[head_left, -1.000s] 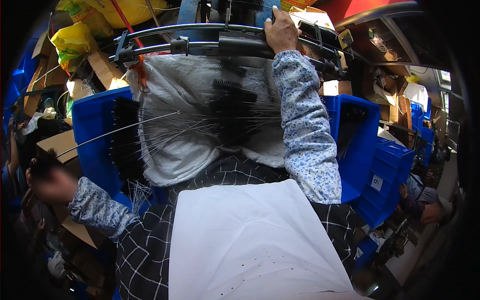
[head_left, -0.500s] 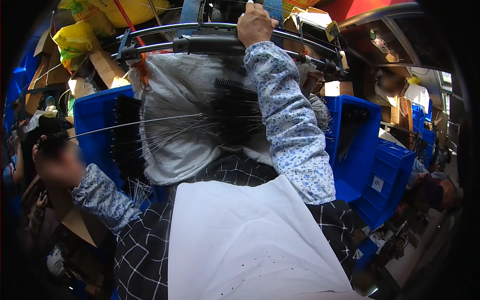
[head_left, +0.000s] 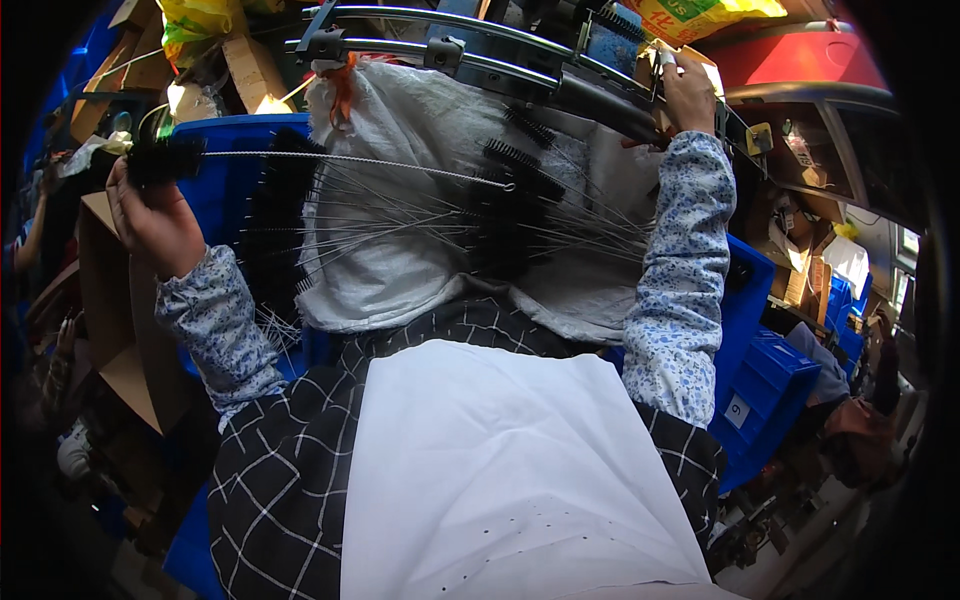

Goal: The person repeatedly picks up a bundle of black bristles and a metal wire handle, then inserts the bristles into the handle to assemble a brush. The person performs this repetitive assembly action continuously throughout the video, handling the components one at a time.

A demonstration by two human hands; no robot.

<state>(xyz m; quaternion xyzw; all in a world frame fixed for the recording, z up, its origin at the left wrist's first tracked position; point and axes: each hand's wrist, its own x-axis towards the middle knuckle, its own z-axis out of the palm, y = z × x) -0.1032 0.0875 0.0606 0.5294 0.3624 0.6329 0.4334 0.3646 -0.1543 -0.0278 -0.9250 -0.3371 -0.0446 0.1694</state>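
Note:
My left hand (head_left: 160, 225) is closed around the bristle end of a long bottle brush (head_left: 165, 160) with black bristles. Its twisted wire stem runs rightward to a small loop, above a pile of similar brushes (head_left: 510, 225) on a white woven sack (head_left: 385, 110) over my lap. At the upper right, my right hand (head_left: 690, 95) grips a black part at the right of a rail machine (head_left: 500, 65) with two shiny rods. The fingertips are partly hidden there.
Blue plastic bins (head_left: 765, 395) stand on both sides of me. An open cardboard box (head_left: 125, 320) is at the left. Yellow bags (head_left: 690, 15) lie beyond the machine. Other people sit or work at the far right and left edges.
My right hand has moved right along the rail machine. My left hand has risen with the brush, whose stem now slopes down to the right. The whole view has shifted.

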